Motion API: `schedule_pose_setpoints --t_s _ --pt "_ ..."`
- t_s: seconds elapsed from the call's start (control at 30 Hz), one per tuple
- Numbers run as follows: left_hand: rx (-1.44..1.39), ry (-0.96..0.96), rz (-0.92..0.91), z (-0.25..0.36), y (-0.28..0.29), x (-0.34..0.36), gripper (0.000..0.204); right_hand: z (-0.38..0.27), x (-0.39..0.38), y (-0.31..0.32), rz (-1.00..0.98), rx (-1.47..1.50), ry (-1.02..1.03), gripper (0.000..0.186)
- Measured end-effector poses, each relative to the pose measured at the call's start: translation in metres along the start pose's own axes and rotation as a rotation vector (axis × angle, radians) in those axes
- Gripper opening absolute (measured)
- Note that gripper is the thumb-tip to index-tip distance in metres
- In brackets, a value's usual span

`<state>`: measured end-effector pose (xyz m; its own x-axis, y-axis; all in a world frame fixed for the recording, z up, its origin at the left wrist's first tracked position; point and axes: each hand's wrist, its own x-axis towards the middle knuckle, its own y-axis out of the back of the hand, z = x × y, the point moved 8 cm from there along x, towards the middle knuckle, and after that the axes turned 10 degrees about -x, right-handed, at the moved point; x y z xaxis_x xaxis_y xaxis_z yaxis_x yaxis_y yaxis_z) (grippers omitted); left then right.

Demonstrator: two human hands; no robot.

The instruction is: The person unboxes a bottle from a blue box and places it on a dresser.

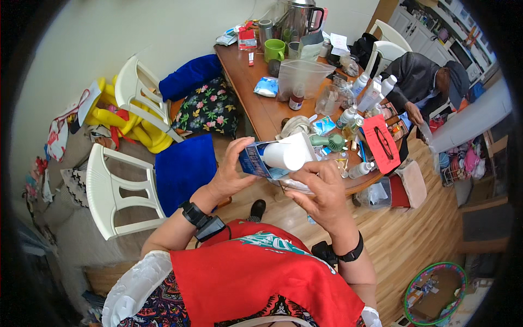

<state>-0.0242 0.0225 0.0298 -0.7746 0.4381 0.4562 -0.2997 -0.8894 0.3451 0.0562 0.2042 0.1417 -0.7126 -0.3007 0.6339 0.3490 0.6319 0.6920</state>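
My left hand (231, 171) grips a small blue carton (252, 159) by its side, above the near edge of the table. The carton is open, with a white flap standing up at its right. A smooth white cylindrical container (284, 155) lies in the opening, partly sticking out; its far end is hidden in the carton. My right hand (321, 191) is closed at the carton's lower right edge, with thumb and forefinger bent toward each other. Both wrists wear black straps with small devices.
A wooden table (237, 64) carries bottles, a green mug (274, 50), a clear zip bag (305, 76) and a red sheet with glasses (381, 144). Another person in a dark jacket (417, 71) leans at the right. White chairs (122, 191) with blue cushions stand left.
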Motion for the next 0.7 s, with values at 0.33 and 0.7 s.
schedule_pose_setpoints --t_s 0.33,0.7 --pt "-0.212 0.162 -0.073 -0.014 -0.019 -0.020 0.086 0.000 0.004 -0.024 -0.166 -0.188 -0.044 0.019" --pt "-0.388 0.109 -0.003 -0.011 -0.022 -0.025 0.085 -0.019 0.012 -0.004 -0.092 -0.050 0.044 0.030"
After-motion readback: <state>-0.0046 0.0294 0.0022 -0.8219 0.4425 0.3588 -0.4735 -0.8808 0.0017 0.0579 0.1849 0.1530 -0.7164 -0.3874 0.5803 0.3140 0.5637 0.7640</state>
